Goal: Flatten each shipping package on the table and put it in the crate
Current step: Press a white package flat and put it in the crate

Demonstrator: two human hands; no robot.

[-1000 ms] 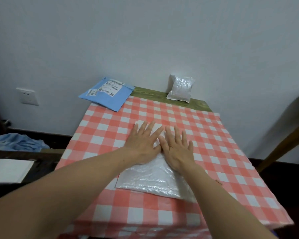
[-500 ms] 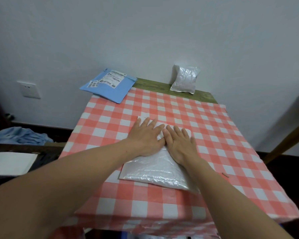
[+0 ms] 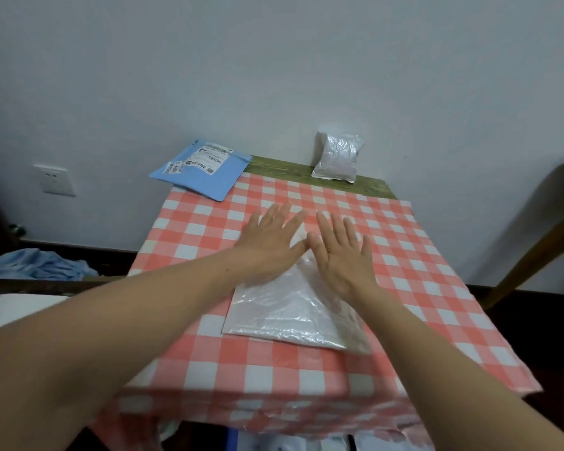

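Observation:
A silvery plastic shipping package (image 3: 290,307) lies flat in the middle of the red-and-white checked table (image 3: 437,288). My left hand (image 3: 269,240) and my right hand (image 3: 342,255) press side by side on its far half, fingers straight and spread. A blue mailer (image 3: 205,172) with white labels lies at the far left corner, overhanging the edge. A puffy silver package (image 3: 336,157) leans against the wall at the back right. The crate is not clearly in view.
A white wall with a socket (image 3: 55,180) stands behind the table. Blue cloth (image 3: 36,265) and a white flat object (image 3: 17,309) lie low on the left. A wooden chair part (image 3: 541,242) stands at the right. Blue and white items (image 3: 274,444) show under the table's front edge.
Both hands have slid a little farther along the silvery package and spread slightly apart. The camera has tilted down, showing more of the table's front edge.

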